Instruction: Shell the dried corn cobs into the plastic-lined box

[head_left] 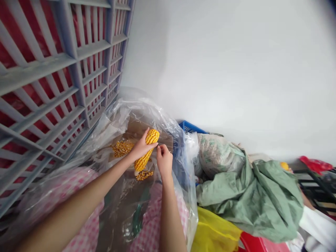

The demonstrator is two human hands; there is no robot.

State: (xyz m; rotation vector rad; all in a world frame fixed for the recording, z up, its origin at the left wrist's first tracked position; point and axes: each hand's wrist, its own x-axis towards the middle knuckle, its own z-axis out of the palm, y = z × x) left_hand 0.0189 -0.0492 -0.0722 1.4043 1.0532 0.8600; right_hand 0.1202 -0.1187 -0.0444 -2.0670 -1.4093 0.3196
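An ear of corn point(143, 159) with yellow kernels is tilted in my left hand point(141, 147), whose fingers and thumb wrap round its upper half. Just to the right of the cob is my right hand point(165, 159), its fingers closed in a pinch; a small dark tip shows there, too small to name. Both hands are above a large clear plastic bag point(193, 196) that lies spread open. Loose corn kernels point(122, 148) form a pile inside it on the left, and a smaller heap of kernels point(145, 175) is under the cob's lower end.
A grey slatted crate wall point(76, 59) with red behind it rises at the left. White wall point(236, 70) stands behind. To the right are a blue basket point(193, 127), a stuffed sack point(219, 154), green cloth point(252, 196) and a yellow bag point(215, 227). Pink checked cloth point(76, 189) covers the knees.
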